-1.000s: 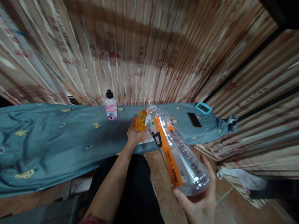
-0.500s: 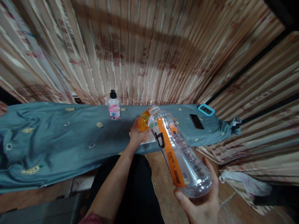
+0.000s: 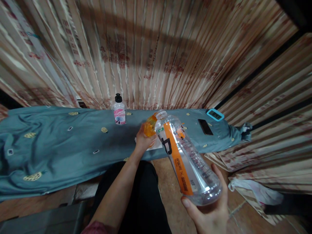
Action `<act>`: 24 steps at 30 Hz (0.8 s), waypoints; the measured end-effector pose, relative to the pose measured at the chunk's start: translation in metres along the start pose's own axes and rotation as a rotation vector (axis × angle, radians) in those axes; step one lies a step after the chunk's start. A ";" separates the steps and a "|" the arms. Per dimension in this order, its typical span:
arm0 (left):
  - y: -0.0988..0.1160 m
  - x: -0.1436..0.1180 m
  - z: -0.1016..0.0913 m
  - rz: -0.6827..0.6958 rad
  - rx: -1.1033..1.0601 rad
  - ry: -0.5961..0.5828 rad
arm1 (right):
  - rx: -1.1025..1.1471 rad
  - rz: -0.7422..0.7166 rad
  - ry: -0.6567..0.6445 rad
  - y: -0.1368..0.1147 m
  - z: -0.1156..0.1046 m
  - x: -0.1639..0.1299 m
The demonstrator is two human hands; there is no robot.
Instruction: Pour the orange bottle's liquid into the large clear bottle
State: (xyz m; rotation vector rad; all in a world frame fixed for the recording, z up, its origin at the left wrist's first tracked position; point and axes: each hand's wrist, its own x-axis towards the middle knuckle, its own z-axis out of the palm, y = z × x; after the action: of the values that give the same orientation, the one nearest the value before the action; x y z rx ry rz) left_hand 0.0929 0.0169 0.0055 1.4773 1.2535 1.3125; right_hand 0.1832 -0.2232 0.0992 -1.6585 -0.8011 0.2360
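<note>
Bottle: a clear plastic bottle (image 3: 185, 159) with an orange strip on its label lies tilted in mid-air, base low and near the person, open neck pointing up and away toward the desk.
Right grip: the right hand (image 3: 209, 213) cups the bottle's base from below, thumb on the near side and fingers round the far side, clenched on it.
Left grip: the left hand (image 3: 143, 140) is closed on an orange cap (image 3: 149, 127) held right beside the neck, just left of it; whether cap and neck touch cannot be told.
Change: almost none. Over the last second the bottle has shifted only slightly to the right and the cap has stayed at the neck; since half a second ago both hands are practically where they were.
Meaning: judging from that stillness, the hands are pausing with cap and neck brought together, the cap neither seated on the neck nor carried away from it.
Under the left grip: a white sheet (image 3: 153, 144) on the desk (image 3: 60, 152), which is draped in a teal cloth.
Farther out: a small pink-labelled bottle with a black cap (image 3: 119, 110) beyond and left of the left grip; a dark phone (image 3: 205, 126) and a blue-framed clock (image 3: 215, 114) off to the right.
Behind: a pleated curtain (image 3: 156, 52).
</note>
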 end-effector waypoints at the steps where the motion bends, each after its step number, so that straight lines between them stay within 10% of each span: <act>1: 0.001 0.000 0.000 -0.004 0.004 -0.001 | -0.007 -0.005 -0.002 0.000 0.000 0.000; 24: 0.001 -0.001 0.000 0.005 -0.014 -0.010 | -0.025 -0.023 -0.032 0.004 -0.003 -0.001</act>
State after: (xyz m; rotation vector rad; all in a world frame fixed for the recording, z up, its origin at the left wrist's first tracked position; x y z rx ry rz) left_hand 0.0933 0.0161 0.0063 1.4764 1.2330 1.3133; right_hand 0.1853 -0.2262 0.0957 -1.6711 -0.8503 0.2379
